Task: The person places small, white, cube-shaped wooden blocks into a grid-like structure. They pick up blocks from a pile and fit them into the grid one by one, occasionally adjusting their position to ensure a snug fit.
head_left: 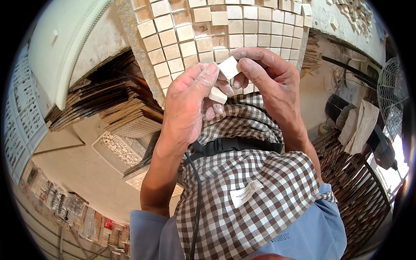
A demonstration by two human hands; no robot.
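Note:
A small square cream tile (230, 68) is pinched between the fingertips of both hands. On its left side my left hand (189, 96) is closed, thumb against the tile's edge. A second cream tile (218, 95) rests in the curled lower fingers of that same hand. From the right, my right hand (274, 76) grips the held tile between thumb and index finger. White dust coats the fingers. Just beyond both hands lies a tray of square tiles (248, 27), set in rows. A few of its cells at the upper left hold no tile, and some tiles there sit askew.
Loose tile pieces (355, 15) are heaped on the pale surface at the far right. Stacks of thin boards (125, 104) stand below at left, beside a basket of small chips (117, 148). A wire-caged fan (392, 86) is at the right. A black cord (198, 199) hangs over my checked apron.

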